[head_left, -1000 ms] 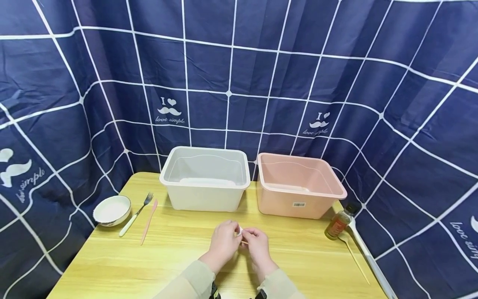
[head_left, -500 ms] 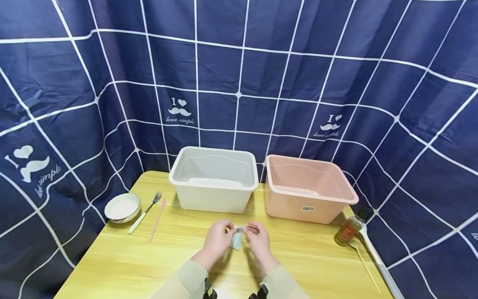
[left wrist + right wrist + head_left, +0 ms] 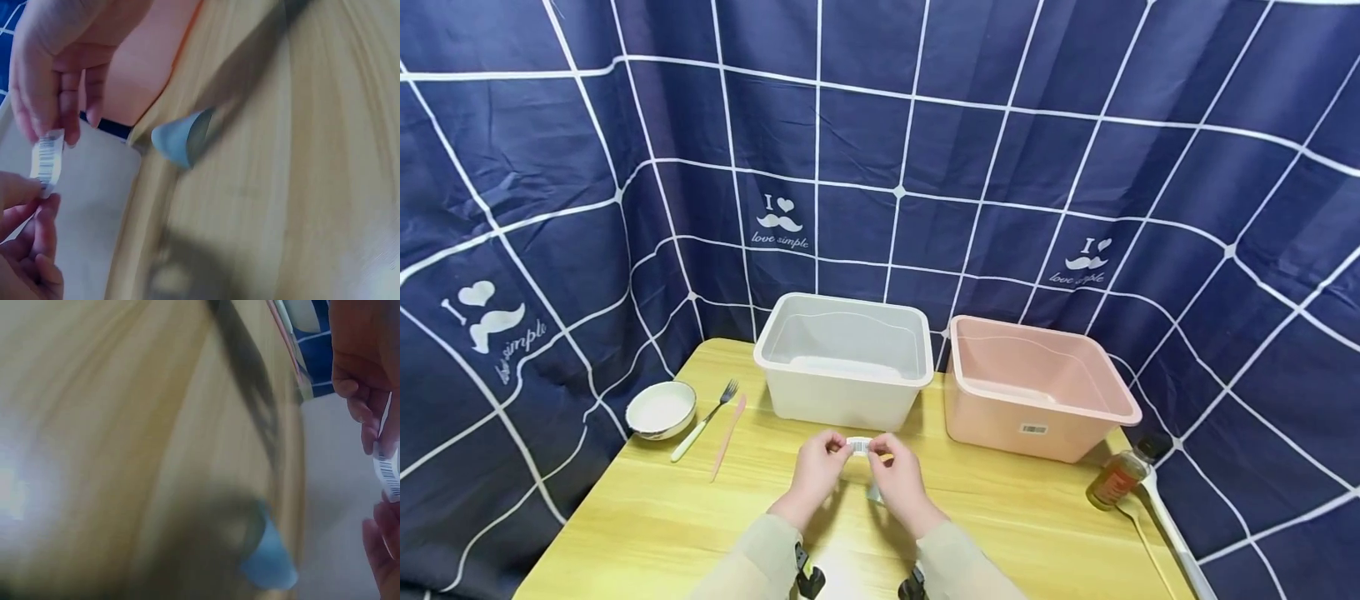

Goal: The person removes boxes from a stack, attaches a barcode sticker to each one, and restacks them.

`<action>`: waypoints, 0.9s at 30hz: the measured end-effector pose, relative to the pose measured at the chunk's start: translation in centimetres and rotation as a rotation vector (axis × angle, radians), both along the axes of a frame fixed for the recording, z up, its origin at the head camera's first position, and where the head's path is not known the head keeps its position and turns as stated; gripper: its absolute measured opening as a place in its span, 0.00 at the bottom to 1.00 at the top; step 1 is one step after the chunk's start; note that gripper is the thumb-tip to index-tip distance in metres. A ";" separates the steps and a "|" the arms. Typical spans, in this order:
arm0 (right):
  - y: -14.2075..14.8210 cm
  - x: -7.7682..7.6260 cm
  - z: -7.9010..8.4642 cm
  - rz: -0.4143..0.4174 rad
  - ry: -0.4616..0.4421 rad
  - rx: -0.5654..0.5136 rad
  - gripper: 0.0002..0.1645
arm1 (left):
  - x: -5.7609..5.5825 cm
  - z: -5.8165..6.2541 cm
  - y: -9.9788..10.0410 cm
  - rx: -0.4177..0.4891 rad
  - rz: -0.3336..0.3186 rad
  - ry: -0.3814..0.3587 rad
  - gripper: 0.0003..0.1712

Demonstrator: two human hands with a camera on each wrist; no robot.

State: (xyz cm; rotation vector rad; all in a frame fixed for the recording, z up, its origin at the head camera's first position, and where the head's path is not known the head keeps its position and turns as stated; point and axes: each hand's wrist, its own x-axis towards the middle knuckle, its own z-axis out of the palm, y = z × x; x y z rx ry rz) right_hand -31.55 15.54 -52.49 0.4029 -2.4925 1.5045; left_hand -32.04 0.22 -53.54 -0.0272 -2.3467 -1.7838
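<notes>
A small white barcode sticker (image 3: pixel 859 446) is stretched between my two hands, in front of the white bin. My left hand (image 3: pixel 816 471) pinches its left end between thumb and finger. Its right end is pinched by my right hand (image 3: pixel 897 483). In the left wrist view the barcode stripes on the sticker (image 3: pixel 47 161) face the camera. Below the hands is a curled light-blue piece of backing paper (image 3: pixel 181 139), apart from the sticker. In the head view the right hand partly hides that paper (image 3: pixel 876 493). Whether the paper touches the table is unclear.
Behind the hands stand a white bin (image 3: pixel 842 398) and a pink bin (image 3: pixel 1022 433). A bowl (image 3: pixel 661 410), a fork (image 3: pixel 703 422) and a pink knife (image 3: pixel 728 437) lie left. A bottle (image 3: pixel 1120 479), a spoon (image 3: pixel 1142 533) and a long white handle (image 3: pixel 1172 529) are right.
The blue backing paper, which hung under the sticker half a second ago, is now separate and lower. The hands have moved forward and left toward the white bin, with the sticker spread between them.
</notes>
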 end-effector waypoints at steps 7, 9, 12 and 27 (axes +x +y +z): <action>-1.7 -1.4 0.8 0.152 -0.035 0.121 0.25 | -2.1 0.8 -1.2 0.057 0.152 0.016 0.04; -2.3 -1.8 1.1 0.177 -0.052 0.119 0.29 | -2.7 1.0 -1.5 0.068 0.181 0.020 0.04; -3.2 -2.2 1.5 0.197 -0.073 0.132 0.33 | -3.7 1.0 -1.9 0.063 0.216 0.022 0.05; -5.7 -3.6 2.6 0.134 -0.180 0.159 0.37 | -5.6 1.0 -2.4 0.004 0.267 0.049 0.05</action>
